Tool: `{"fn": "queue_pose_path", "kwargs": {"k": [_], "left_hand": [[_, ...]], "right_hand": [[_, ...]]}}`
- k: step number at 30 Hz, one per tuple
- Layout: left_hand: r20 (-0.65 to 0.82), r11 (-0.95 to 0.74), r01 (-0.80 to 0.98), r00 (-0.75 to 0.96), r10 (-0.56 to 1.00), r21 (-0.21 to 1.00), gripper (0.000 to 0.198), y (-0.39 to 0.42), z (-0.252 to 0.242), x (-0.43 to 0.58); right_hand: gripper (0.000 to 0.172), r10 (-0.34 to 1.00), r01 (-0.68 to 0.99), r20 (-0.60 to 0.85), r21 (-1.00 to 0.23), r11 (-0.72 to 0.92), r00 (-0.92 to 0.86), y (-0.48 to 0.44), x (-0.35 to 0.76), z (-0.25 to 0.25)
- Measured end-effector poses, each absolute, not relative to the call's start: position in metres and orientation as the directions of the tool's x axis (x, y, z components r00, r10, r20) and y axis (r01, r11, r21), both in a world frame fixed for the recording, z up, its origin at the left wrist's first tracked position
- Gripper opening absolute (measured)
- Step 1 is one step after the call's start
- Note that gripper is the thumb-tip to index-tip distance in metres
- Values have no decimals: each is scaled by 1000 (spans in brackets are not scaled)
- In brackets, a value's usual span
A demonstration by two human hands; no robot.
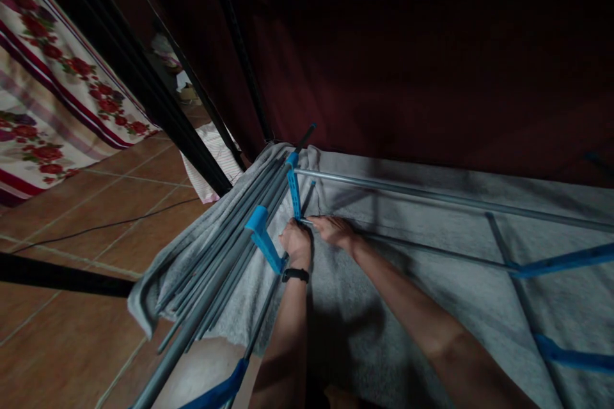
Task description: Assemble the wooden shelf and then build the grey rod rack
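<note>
My left hand (296, 243), with a black band (295, 275) on its wrist, is closed around the lower end of a blue plastic connector (294, 192). Close beside it, my right hand (332, 230) pinches a thin grey metal tube (432, 246) near the end that meets this connector. A thicker grey tube (412, 190) runs rightward from the connector's upper end. Nearer to me, a second blue connector (265, 239) sits on the frame's left side. My fingers hide the exact joint between tube and connector.
Several loose grey tubes (220, 255) lie on a grey blanket (345, 294) at left. More blue connectors (570, 260) join tubes at right. Black posts (144, 83) and a dark red panel (407, 77) stand behind. A cable (115, 222) crosses the tiled floor (62, 275) near a floral curtain (62, 89).
</note>
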State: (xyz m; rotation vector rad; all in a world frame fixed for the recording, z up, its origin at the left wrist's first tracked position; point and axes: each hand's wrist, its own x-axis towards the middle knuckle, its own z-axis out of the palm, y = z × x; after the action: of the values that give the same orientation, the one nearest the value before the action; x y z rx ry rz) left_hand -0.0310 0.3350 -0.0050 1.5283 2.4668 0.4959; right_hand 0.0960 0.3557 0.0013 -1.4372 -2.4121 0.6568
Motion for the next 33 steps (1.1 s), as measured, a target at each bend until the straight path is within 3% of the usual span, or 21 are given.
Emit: {"fn": "queue_pose_path", "kwargs": {"k": [8, 15, 23, 26, 28, 33], "left_hand": [[1, 393, 840, -425, 905, 375, 29, 334, -1, -33], [-26, 360, 814, -393, 919, 455, 30, 335, 3, -29], [133, 319, 873, -389, 912, 369, 30, 336, -11, -37], [126, 331, 872, -397, 909, 361, 30, 338, -15, -39], [141, 323, 880, -390, 910, 349, 30, 340, -16, -39], [161, 353, 883, -415, 896, 311, 34, 340, -14, -38]], "right_hand": [[45, 868, 751, -72, -539, 380, -491, 359, 97, 5], [46, 884, 822, -54, -398, 408, -465, 350, 104, 7], [49, 886, 820, 13, -371, 435, -464, 337, 103, 17], [51, 920, 829, 163, -398, 393, -357, 309, 125, 12], [48, 951, 840, 241, -459, 289, -195, 285, 152, 9], [40, 935, 788, 309, -613, 58, 172, 220, 236, 9]]}}
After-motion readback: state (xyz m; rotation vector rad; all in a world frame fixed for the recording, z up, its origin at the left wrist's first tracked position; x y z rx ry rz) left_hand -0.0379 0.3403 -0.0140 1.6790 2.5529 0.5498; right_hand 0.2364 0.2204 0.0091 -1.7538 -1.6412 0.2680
